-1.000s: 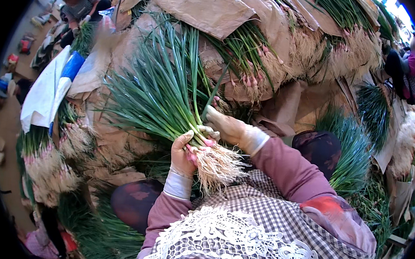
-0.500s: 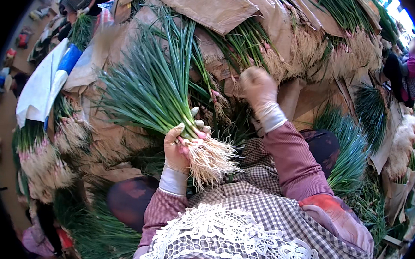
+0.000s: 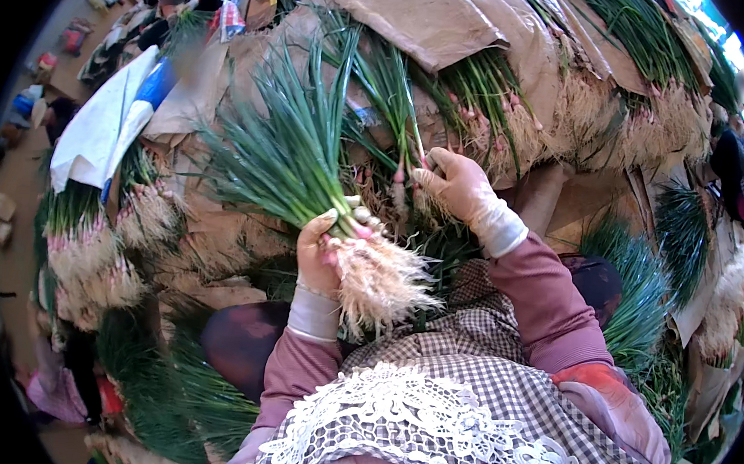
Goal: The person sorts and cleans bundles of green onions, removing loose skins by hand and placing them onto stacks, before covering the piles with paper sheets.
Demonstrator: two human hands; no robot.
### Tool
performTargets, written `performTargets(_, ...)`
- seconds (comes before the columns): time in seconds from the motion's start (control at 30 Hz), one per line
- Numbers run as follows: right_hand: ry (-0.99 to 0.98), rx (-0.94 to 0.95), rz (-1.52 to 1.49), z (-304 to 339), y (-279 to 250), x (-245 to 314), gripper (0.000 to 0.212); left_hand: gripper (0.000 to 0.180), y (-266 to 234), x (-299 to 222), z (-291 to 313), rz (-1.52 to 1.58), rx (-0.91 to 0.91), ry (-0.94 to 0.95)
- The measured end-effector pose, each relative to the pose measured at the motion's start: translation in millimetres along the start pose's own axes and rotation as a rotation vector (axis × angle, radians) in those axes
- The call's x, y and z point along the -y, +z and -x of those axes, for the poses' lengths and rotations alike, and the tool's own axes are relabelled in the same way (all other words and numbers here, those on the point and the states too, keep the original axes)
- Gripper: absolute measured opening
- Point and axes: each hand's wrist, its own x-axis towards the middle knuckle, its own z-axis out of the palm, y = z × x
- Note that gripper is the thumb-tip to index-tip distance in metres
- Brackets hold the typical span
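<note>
Left hand (image 3: 319,254) grips scallion bunch (image 3: 307,167) above roots

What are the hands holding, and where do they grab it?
The left hand grips a bunch of green onions just above its roots. The right hand pinches one onion stalk near its pink base.

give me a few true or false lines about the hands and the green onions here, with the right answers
1. The left hand grips a bunch of green onions near the roots. True.
2. The roots of that bunch point away from the person. False: the pale roots point toward the person, the green tops away.
3. The right hand rests in the lap. False: it reaches forward and pinches a few loose onion stalks on the pile.
4. Brown paper covers part of the heaped onions behind. True.
5. Both hands are bare. False: both wear light gloves.
</note>
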Motion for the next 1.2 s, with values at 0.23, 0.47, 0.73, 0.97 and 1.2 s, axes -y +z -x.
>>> performTargets(0.23, -0.203, 0.223, 0.019, 33.6, 32.1, 22.4, 0.028, 0.034, 6.1, 11.5, 1.8, 0.066, -0.034, -0.154)
performTargets(0.47, 0.213, -0.012, -0.86, 1.1, 32.8, 8.5, 0.02, 0.036, 4.0, 13.5, 5.9, 0.07, -0.003, -0.061)
performTargets(0.73, 0.255, -0.084, 0.255, -10.1, 39.8, -14.1, 0.035, 0.051, 14.3, 10.9, 9.9, -0.034, 0.076, -0.074)
performTargets(0.97, 0.035, -0.181, 0.034, 3.7, 26.5, 8.6, 0.017, 0.044, 11.1, 2.0, 5.3, 0.014, 0.095, 0.02)
performTargets(1.2, 0.156, 0.227, -0.404, 21.3, 34.0, -0.6, 0.043, 0.041, 9.4, 16.7, 1.0, 0.054, 0.004, -0.141)
